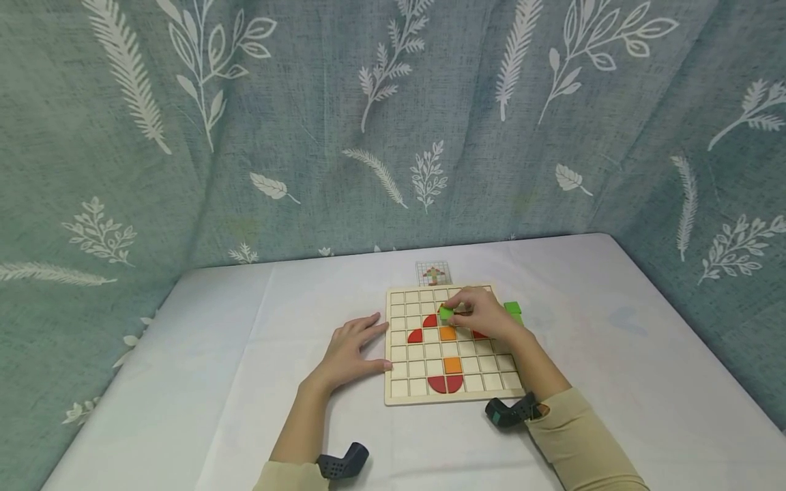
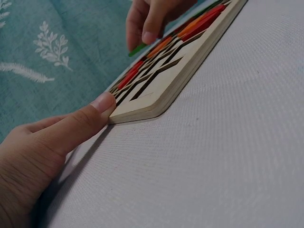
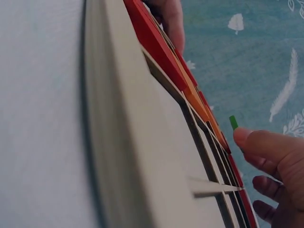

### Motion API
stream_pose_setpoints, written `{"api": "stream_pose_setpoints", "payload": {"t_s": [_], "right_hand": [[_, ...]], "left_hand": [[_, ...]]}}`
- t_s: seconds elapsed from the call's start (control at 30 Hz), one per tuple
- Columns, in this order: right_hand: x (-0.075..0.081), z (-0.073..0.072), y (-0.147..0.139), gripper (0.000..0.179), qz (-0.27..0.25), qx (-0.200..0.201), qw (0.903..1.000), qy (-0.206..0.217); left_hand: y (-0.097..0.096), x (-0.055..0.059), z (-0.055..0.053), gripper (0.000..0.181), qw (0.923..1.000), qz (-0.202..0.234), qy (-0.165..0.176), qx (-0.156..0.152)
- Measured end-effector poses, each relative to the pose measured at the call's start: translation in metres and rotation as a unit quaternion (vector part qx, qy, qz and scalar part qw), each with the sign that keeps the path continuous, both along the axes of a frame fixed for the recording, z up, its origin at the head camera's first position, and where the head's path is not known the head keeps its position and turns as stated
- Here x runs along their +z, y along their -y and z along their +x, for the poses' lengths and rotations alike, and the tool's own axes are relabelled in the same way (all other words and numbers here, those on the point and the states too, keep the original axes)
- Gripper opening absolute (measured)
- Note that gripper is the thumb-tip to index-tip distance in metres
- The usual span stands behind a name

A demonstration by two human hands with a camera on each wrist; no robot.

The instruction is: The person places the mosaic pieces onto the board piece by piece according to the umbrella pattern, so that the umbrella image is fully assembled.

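Note:
My right hand (image 1: 482, 314) pinches a green square tile (image 1: 446, 314) between thumb and fingertips, just over the upper middle of a wooden grid board (image 1: 402, 389). In the right wrist view the green tile (image 3: 233, 122) shows edge-on at the fingertips. My left hand (image 1: 350, 351) rests at the board's left edge with fingers spread; its thumb (image 2: 103, 102) touches the near-left rim. Orange squares (image 1: 452, 365) and red quarter-round tiles (image 1: 437, 384) sit in the grid cells. Part of the board's right side is hidden under my right hand and forearm.
Loose green tiles (image 1: 512, 308) lie by the board's right edge, close to my right wrist. Behind the board is a small pattern card (image 1: 433, 273). The white-covered table (image 1: 295, 300) meets a leaf-print curtain (image 1: 319, 191) at its back.

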State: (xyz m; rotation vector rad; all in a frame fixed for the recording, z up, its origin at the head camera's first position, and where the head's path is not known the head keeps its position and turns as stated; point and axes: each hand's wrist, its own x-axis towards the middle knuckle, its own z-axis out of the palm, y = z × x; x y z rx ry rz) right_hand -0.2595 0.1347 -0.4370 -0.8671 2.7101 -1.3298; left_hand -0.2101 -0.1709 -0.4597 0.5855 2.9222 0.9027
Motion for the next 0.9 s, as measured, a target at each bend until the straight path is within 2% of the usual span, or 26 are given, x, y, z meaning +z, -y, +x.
{"api": "stream_pose_setpoints", "payload": {"t_s": [0.37, 0.7, 0.9], "right_hand": [[-0.0038, 0.0004, 0.0024, 0.022, 0.029, -0.013, 0.9995, 0.008], [-0.0040, -0.0016, -0.0003, 0.019, 0.014, -0.012, 0.9995, -0.027], [-0.0045, 0.0011, -0.0003, 0.015, 0.055, -0.019, 0.9978, -0.034]], "left_hand": [[0.0002, -0.0011, -0.0004, 0.082, 1.0000, -0.002, -0.006, -0.001], [0.0005, -0.0004, -0.0003, 0.083, 1.0000, -0.002, -0.007, 0.003], [0.0010, -0.0017, -0.0009, 0.082, 1.0000, -0.004, -0.003, 0.002]]}}
